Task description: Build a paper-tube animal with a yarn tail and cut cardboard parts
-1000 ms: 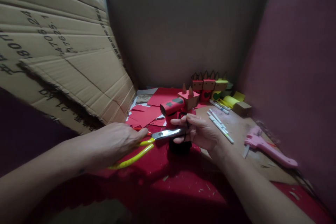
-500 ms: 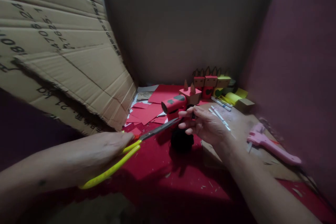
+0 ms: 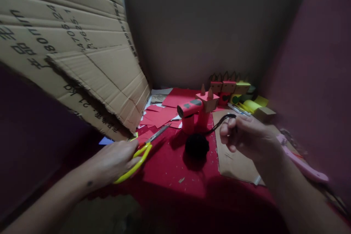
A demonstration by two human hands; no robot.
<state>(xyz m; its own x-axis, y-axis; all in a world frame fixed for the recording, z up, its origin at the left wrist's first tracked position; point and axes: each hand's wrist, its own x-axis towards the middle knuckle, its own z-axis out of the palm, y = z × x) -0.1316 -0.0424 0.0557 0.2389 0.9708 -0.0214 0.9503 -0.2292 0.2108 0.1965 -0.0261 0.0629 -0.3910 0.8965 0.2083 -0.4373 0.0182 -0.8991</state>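
Note:
My left hand [image 3: 122, 159] is closed round the yellow handles of a pair of scissors [image 3: 157, 135], its blades pointing up and to the right over the red cloth. My right hand [image 3: 248, 137] pinches several strands of black yarn [image 3: 221, 120], which stretch leftward from the fingers. On the cloth between the hands lies a ball of black yarn [image 3: 196, 146]. Just behind it stand red paper tubes [image 3: 189, 109], one lying across the top with dark patches. Beside them is a small box head [image 3: 208, 100] with a red top and two pointed ears.
Red paper sheets [image 3: 161, 115] lie at the back left. Similar box-headed figures [image 3: 229, 87] stand in a row at the back right, near yellow paper [image 3: 251, 105]. A pink glue gun [image 3: 304, 162] rests at the right. Large cardboard [image 3: 104, 76] leans on the left.
My right hand has moved right, drawing black yarn out from near the tubes. The scissors have moved away from that hand toward the lower left. The view has shifted slightly.

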